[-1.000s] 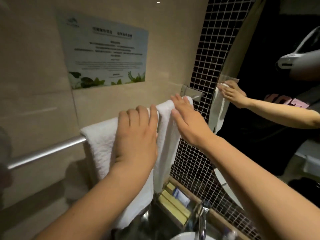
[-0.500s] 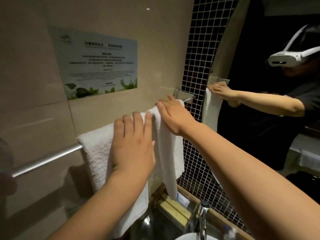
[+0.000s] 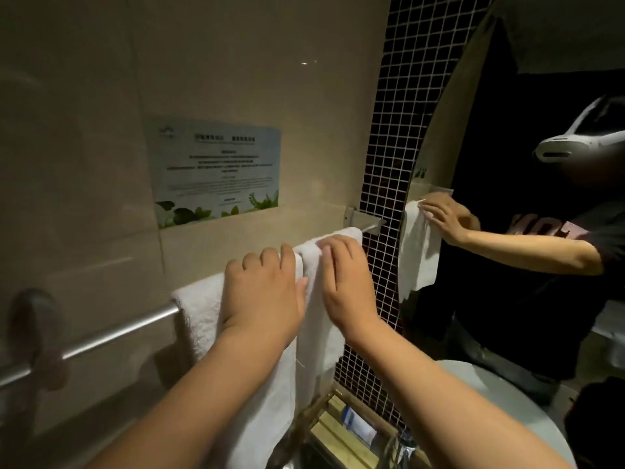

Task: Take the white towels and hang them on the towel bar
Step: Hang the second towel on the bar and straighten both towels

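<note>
Two white towels hang side by side over the metal towel bar (image 3: 111, 336) on the beige wall. The wider left towel (image 3: 199, 309) drapes down past my left forearm. My left hand (image 3: 263, 292) lies flat on it, fingers together over the bar. The narrower right towel (image 3: 319, 326) hangs near the bar's right bracket (image 3: 363, 220). My right hand (image 3: 345, 282) rests on its top fold with the fingers curled onto the cloth. Neither hand visibly pinches the fabric.
A notice with green leaves (image 3: 216, 170) is fixed to the wall above the bar. Dark mosaic tiles (image 3: 389, 164) and a mirror (image 3: 507, 231) stand to the right. Below lie a wooden tray (image 3: 341, 431) with toiletries, a tap (image 3: 399, 445) and a white basin (image 3: 490, 411).
My right hand slid from the towel's far top edge back toward me and down its front. The left hand stays pressed on the left towel. The view tilted upward.
</note>
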Motion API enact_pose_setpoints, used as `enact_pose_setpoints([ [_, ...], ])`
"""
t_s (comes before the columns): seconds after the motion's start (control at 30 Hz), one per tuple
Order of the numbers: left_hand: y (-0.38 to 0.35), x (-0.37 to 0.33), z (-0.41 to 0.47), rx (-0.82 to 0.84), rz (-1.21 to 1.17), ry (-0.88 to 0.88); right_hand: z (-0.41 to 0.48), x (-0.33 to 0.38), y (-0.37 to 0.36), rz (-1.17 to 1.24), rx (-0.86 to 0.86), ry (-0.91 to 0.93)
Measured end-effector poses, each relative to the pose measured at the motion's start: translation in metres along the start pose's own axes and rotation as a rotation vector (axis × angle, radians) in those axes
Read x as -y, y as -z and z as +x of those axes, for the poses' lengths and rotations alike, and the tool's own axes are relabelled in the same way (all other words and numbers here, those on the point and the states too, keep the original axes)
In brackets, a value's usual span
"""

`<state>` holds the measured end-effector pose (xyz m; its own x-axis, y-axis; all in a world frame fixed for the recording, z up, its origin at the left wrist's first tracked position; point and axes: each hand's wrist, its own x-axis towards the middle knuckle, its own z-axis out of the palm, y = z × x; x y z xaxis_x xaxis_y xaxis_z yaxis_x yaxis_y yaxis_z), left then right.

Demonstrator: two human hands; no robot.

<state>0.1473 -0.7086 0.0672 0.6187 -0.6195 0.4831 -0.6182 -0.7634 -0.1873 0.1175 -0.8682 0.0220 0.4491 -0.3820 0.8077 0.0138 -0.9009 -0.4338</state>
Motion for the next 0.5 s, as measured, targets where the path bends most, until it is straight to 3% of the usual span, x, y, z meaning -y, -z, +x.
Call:
enact_pose_setpoints([
  [0.3,-0.003,0.001,-0.003,-0.047,-0.016,-0.023,-0.008,-0.001,0.005,-0.054,0.226,0.019],
  [0.5,-0.004,0.005,-0.005,-0.086,-0.141,-0.088,-0.007,0.001,0.006,-0.062,0.212,0.04],
])
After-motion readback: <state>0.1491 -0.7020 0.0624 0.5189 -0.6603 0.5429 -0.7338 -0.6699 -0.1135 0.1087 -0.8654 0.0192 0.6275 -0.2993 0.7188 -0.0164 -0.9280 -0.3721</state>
